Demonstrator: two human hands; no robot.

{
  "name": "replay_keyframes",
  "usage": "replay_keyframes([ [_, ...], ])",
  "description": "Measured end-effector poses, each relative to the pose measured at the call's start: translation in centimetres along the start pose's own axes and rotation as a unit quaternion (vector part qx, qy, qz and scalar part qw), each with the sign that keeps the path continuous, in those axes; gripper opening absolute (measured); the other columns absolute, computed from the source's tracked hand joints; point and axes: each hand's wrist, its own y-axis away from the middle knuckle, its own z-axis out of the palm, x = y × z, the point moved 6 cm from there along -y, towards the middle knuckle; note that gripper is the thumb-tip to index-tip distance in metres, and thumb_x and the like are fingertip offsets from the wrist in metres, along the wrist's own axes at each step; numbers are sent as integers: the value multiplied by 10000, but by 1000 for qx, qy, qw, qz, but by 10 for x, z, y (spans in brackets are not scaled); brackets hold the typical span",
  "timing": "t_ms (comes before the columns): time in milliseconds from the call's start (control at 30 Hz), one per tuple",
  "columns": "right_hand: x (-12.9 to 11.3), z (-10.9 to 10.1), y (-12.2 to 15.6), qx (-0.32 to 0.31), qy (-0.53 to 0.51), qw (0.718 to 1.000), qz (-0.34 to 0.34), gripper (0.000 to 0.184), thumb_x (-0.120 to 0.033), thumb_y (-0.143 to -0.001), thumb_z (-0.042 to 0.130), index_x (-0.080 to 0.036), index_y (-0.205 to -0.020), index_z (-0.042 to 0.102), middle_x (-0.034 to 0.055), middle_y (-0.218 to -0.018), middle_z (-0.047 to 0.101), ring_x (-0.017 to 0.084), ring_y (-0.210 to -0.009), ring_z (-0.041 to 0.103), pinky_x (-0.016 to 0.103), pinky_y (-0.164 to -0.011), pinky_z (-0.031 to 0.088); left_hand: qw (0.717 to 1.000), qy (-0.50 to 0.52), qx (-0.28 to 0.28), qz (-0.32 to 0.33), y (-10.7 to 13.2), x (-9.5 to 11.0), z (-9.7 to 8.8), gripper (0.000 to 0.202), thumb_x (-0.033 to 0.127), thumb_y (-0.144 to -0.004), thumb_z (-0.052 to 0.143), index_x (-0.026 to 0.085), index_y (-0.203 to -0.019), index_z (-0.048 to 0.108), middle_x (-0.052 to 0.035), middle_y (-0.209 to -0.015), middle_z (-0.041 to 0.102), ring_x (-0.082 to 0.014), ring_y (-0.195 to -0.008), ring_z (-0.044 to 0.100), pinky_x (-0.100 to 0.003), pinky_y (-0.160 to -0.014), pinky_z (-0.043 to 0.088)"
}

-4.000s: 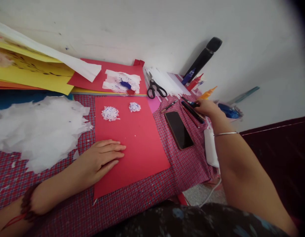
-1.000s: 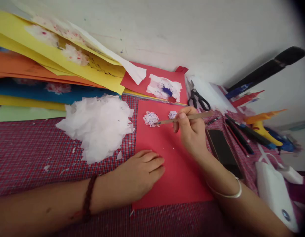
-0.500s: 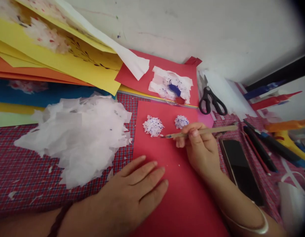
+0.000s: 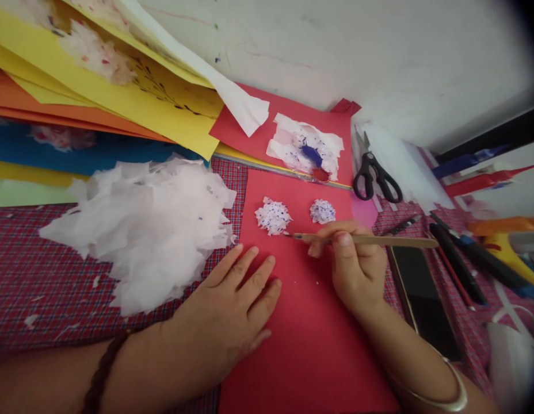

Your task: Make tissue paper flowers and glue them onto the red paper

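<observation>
My right hand [image 4: 357, 267] pinches a thin wooden paintbrush [image 4: 396, 240] with a dark tip. The brush lies nearly level, its tip just below a white paper flower [image 4: 273, 216] speckled with purple; I cannot tell whether it touches the paper. A smaller speckled flower [image 4: 323, 211] sits to the right on the same red sheet [image 4: 310, 345]. My left hand [image 4: 232, 307] rests flat with fingers spread, across the sheet's left edge. Left of it lies a big heap of white tissue paper pieces [image 4: 155, 224].
Behind the sheet, a paint-smeared white paper [image 4: 284, 144] bears blue and red paint. Black-handled scissors [image 4: 377, 178] lie to its right. A phone [image 4: 424, 299], pens [image 4: 459, 264] and a yellow-orange tool [image 4: 508, 247] are at right. Coloured papers [image 4: 172, 115] are stacked at back left.
My left hand has shifted slightly up and left, with fingers spread wider. The brush has tilted, its back end lower, while its tip remains near the larger flower. The view has shifted a little.
</observation>
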Motion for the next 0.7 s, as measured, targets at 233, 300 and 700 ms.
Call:
replay_keyframes([
  [233,-6,16,0,-52,17,997,-57,189,-280,-1012,461,-211,-960,629,-5,-708,628,136,-668,618,285,-673,505,998,-52,-35,-4,1,2,-1,561,576,-901,584,187,-1304,619,-129,-1417,573,-417,-1300,499,-596,-1157,178],
  [300,-6,18,-1,-53,15,997,-59,185,-273,-1011,459,-211,-986,631,-5,-731,629,129,-666,615,277,-667,504,997,-61,-39,-1,1,2,-2,560,576,-906,575,188,-1307,620,-128,-1412,578,-420,-1291,508,-593,-1155,184],
  [700,-5,22,1,-69,-3,996,-64,189,-263,-1011,460,-208,-1015,641,-4,-745,633,120,-660,614,264,-642,511,997,-68,-36,11,1,3,-1,554,567,-944,511,181,-1331,603,-131,-1417,572,-434,-1288,509,-603,-1139,214],
])
